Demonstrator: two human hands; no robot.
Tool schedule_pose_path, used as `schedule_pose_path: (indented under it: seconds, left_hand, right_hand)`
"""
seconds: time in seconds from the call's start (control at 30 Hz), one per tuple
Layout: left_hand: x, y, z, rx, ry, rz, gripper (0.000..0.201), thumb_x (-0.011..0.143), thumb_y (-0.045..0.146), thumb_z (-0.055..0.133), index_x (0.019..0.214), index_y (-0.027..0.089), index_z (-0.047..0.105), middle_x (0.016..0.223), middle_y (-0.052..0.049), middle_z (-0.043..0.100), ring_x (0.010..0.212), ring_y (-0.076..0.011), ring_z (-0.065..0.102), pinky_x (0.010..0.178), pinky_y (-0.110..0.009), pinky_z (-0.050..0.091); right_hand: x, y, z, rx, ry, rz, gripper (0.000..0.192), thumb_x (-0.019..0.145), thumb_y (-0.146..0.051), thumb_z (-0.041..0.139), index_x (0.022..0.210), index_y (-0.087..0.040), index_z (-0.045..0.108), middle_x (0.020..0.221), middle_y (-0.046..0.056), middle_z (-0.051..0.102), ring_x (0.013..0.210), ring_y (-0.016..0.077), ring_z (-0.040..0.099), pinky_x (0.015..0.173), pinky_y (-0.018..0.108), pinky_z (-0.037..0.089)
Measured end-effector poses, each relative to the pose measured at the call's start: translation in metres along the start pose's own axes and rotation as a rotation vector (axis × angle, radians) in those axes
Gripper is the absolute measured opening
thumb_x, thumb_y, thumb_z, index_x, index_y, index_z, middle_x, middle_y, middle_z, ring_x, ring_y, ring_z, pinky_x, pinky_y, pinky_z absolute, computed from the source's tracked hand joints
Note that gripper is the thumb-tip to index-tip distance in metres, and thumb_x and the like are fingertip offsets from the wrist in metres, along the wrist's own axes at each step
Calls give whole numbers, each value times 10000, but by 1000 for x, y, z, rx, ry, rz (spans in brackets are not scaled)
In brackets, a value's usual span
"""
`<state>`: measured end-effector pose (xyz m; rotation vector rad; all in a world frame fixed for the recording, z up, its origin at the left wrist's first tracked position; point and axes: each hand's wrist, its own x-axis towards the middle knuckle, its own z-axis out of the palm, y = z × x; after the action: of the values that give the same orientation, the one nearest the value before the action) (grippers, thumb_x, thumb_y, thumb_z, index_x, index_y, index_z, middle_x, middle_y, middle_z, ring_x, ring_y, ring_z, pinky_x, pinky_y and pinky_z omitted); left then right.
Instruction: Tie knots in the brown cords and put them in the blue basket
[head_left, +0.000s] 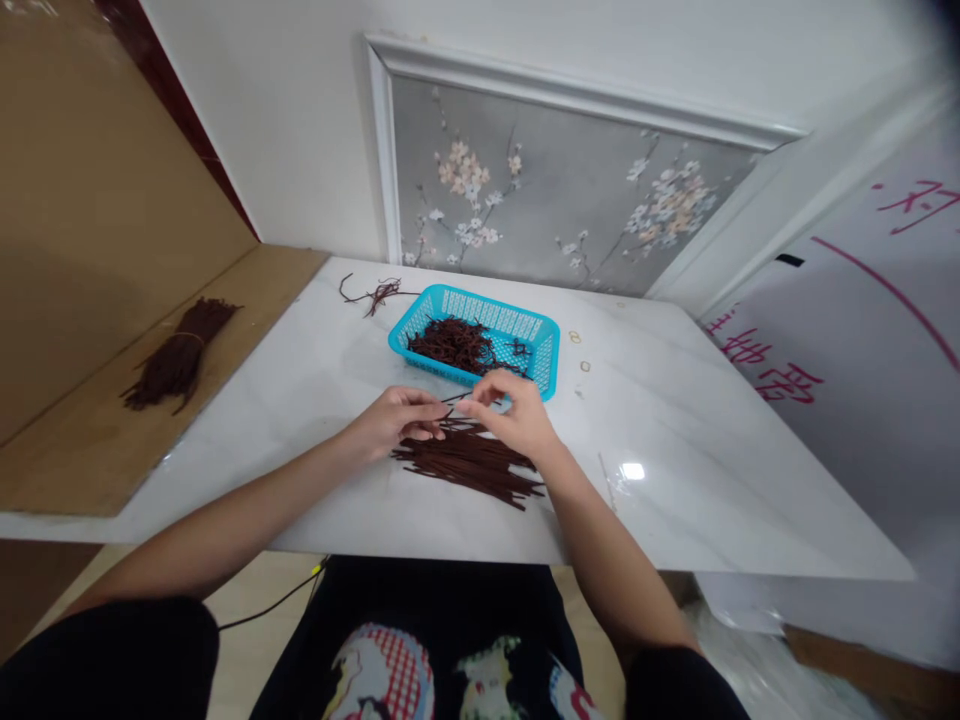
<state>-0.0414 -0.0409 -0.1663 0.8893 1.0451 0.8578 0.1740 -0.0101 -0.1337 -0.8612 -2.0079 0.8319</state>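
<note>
My left hand [397, 420] is closed, its thumb and fingertips pinching a thin dark brown strip [453, 398]. Facing it, my right hand [516, 412] is also closed, thumb against index finger, at the other end of that strip. Just under both hands, a pile of straight dark brown strips [472, 465] lies roughly side by side on the white marbled table [697, 460]. Beyond them stands a blue plastic basket [553, 350], with a tangle of curled brown strips [454, 345] mostly in its left half. My right hand overlaps the basket's near edge.
On cardboard [82, 480] at the left lies a bundle of brown strips [184, 355] tied with a band. A few loose strips [384, 292] are left of the basket. Small rubber bands [575, 337] lie to its right. A wall with a floral panel [525, 180] borders the table's back.
</note>
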Motion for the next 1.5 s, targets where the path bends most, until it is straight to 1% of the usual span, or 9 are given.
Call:
schedule_pose_path:
  seconds: [0.07, 0.17, 0.23, 0.3, 0.53, 0.83, 0.97, 1.2, 1.5]
  left_hand:
    - [-1, 2, -2, 35, -2, -3, 318, 680, 382, 859, 823, 133, 722, 655, -39, 701, 600, -109, 675, 479, -128, 465]
    - [-2, 4, -2, 55, -24, -3, 344, 686, 397, 855, 826, 127, 695, 644, -33, 691, 577, -101, 669, 474, -122, 465]
    - [-2, 5, -2, 40, -31, 10, 376, 673, 389, 865, 869, 134, 669, 689, -29, 705, 568, -93, 663, 466, -120, 464]
    - [-2, 6, -2, 5, -24, 26, 417, 655, 378, 879, 896, 148, 629, 718, -21, 713, 559, -88, 656, 450, -116, 452]
    - [-2, 6, -2, -44, 25, 75, 430, 655, 428, 872, 824, 153, 588, 617, 11, 659, 560, -101, 656, 458, -127, 465]
    - [-5, 11, -1, 108, 13, 165, 434, 697, 488, 823, 910, 129, 703, 783, -49, 717, 686, -150, 687, 533, -211, 566]
    - [-4, 9, -1, 151, 13, 189, 438, 752, 551, 756, 831, 131, 662, 725, -38, 677, 667, -147, 671, 533, -222, 567]
    - [-6, 1, 1, 368, 9, 359, 384, 923, 562, 531, 904, 180, 568, 737, 13, 587, 646, -109, 623, 604, -231, 590]
    - [-12, 3, 3, 373, 46, 488, 408, 902, 599, 534, 841, 196, 555, 748, 3, 546, 697, -134, 594, 618, -236, 569]
  right_hand:
    - [1, 3, 2, 64, 68, 70, 287, 777, -425, 778, 942, -198, 720, 794, 27, 696, 760, 166, 627, 708, 297, 474]
    - [2, 8, 10, 250, -99, 192, 383, 792, -412, 760, 1118, -213, 728, 949, 58, 759, 832, 186, 676, 747, 314, 513]
    - [1, 11, 17, 379, -194, 242, 347, 813, -412, 734, 1095, -210, 753, 989, 64, 772, 817, 179, 681, 757, 321, 526]
    - [0, 13, 22, 481, -223, 276, 316, 815, -409, 732, 1055, -209, 772, 934, 49, 775, 744, 153, 662, 725, 304, 522]
    - [-1, 12, 28, 545, -177, 340, 255, 730, -393, 809, 876, -184, 788, 718, -2, 731, 614, 107, 598, 643, 262, 489]
    - [0, 6, 25, 543, -66, 314, 232, 725, -404, 808, 835, -200, 786, 824, 34, 782, 789, 178, 707, 803, 331, 556]
    - [0, 6, 26, 477, -6, 264, 185, 729, -380, 811, 794, -208, 784, 779, 24, 769, 724, 169, 686, 744, 312, 541]
    - [-4, 5, 27, 247, 84, 54, 162, 843, -350, 718, 785, -200, 728, 788, 38, 720, 750, 170, 647, 725, 308, 500]
    - [-8, -3, 28, 166, 109, -88, 121, 910, -305, 641, 832, -221, 681, 817, 32, 692, 780, 172, 632, 769, 333, 512]
